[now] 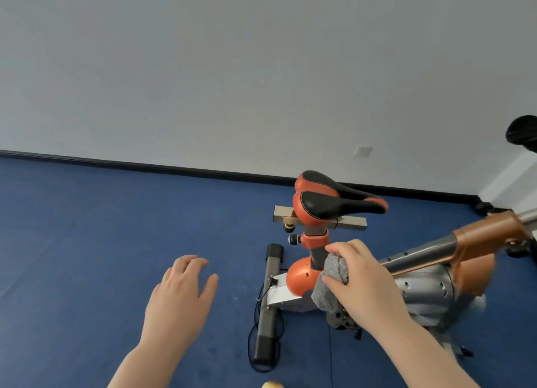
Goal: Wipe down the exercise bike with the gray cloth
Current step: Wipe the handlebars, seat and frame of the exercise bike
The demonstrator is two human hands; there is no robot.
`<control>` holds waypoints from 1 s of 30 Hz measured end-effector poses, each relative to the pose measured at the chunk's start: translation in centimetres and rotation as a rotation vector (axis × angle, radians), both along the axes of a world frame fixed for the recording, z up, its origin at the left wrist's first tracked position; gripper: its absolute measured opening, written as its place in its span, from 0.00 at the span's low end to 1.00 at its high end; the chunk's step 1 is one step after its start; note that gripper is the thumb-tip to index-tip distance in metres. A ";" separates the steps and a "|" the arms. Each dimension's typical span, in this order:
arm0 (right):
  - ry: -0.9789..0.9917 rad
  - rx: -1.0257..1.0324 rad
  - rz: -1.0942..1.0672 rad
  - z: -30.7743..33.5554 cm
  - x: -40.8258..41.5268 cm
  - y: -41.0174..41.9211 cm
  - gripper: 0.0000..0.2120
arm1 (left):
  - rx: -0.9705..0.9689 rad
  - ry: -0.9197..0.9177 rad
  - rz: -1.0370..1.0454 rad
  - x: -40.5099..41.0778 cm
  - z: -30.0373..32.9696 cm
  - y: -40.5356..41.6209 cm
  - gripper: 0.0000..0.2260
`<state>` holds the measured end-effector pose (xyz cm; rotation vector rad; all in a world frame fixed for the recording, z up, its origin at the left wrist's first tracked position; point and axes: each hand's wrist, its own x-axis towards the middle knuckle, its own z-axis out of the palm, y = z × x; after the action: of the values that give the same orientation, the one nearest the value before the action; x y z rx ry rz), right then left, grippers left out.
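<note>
An orange, black and grey exercise bike stands on the blue floor at the right. Its orange-and-black saddle sits on a dark seat post. My right hand grips the gray cloth and holds it against the lower seat post, just above the orange frame joint. My left hand hovers over the floor to the left of the bike, fingers spread and holding nothing.
The bike's rear stabiliser bar lies across the floor with a black cable beside it. A white wall with a black baseboard and a socket runs behind. A dark object shows at the right edge.
</note>
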<state>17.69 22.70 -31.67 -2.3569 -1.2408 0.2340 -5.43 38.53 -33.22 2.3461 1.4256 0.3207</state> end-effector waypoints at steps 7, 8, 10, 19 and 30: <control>0.022 0.039 0.036 -0.1 1.1 10.8 0.17 | 0.062 0.066 -0.010 1.6 -0.3 9.7 0.15; 0.024 0.049 0.050 -0.2 1.3 12.4 0.17 | 0.076 0.061 0.001 1.8 -0.3 11.3 0.15; 0.022 0.056 0.068 -0.2 1.9 15.5 0.16 | 0.099 0.051 0.011 2.5 0.0 14.3 0.15; 0.005 -0.015 0.043 -0.4 4.4 29.4 0.15 | 0.102 -0.002 -0.039 5.8 -0.8 28.7 0.16; 0.045 -0.018 -0.364 -0.5 8.3 45.3 0.14 | 0.091 0.062 -0.422 15.9 -1.1 52.6 0.16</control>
<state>26.00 68.03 -32.20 -2.5238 -0.7708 0.1776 10.44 91.14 -34.28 2.6721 0.9191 0.1990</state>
